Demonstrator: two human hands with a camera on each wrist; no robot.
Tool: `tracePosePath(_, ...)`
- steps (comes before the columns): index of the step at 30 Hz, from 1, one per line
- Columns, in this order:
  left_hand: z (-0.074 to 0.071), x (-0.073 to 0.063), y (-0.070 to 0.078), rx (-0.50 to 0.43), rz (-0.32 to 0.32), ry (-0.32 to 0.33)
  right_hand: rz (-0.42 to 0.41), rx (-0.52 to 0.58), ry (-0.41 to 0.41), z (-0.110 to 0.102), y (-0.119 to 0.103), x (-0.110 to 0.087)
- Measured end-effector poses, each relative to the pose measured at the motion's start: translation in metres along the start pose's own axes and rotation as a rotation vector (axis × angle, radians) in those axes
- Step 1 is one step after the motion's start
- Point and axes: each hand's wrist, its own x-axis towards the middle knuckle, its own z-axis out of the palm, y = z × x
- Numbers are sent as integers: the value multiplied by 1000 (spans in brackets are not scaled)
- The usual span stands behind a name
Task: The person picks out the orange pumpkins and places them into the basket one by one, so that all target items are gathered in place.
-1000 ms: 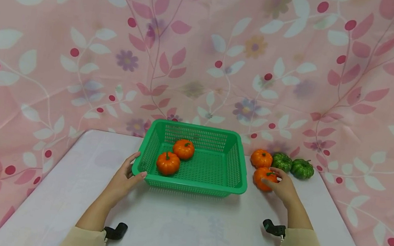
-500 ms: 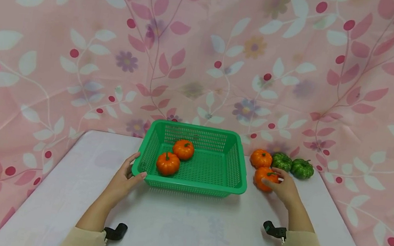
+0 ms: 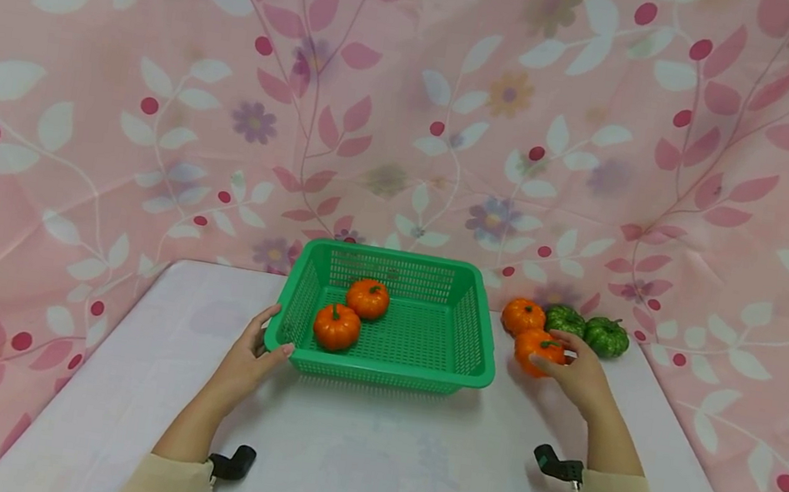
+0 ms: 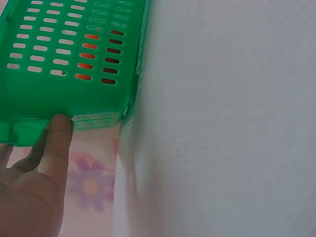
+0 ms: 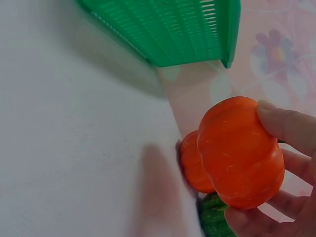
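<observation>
My right hand (image 3: pixel 579 376) grips an orange pumpkin (image 3: pixel 534 351) between thumb and fingers. In the right wrist view this pumpkin (image 5: pixel 237 153) is held up off the white table, its shadow falling apart from it. My left hand (image 3: pixel 248 358) holds the front left corner of a green plastic basket (image 3: pixel 388 368), thumb at the front rim and fingers along the left side. The left wrist view shows a fingertip against the basket's wall (image 4: pixel 54 94). Two orange pumpkins lie inside, one pumpkin (image 3: pixel 336 328) in front and another pumpkin (image 3: pixel 367 299) behind it.
Beyond the held pumpkin, at the table's back right, another orange pumpkin (image 3: pixel 523 317) sits beside two green pumpkins, one (image 3: pixel 565 324) in the middle and one pumpkin (image 3: pixel 606 338) at the end. A pink floral cloth (image 3: pixel 413 114) hangs behind the white table (image 3: pixel 364 460).
My right hand has raised the orange pumpkin a little and shifted slightly right with it. The left hand and the basket have stayed where they were.
</observation>
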Motion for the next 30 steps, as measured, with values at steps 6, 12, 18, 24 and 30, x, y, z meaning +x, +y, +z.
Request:
tracePosePath(6,0,1,-1,4,-1,4,-11,2,-2,-4,-8,-6)
tracePosePath(12,0,2,-2,9,9,7,-41,7,-8,-7,-22,-14)
tracePosePath(18,0,2,-2,15,18,10,-48,18,-21,-9,-35,-20)
tracePosePath(24,0,1,-3,14,16,5,-73,16,-36,-10,-47,-25)
tracePosePath(30,0,1,-1,0,6,-1,-110,3,-34,-11,-58,-28)
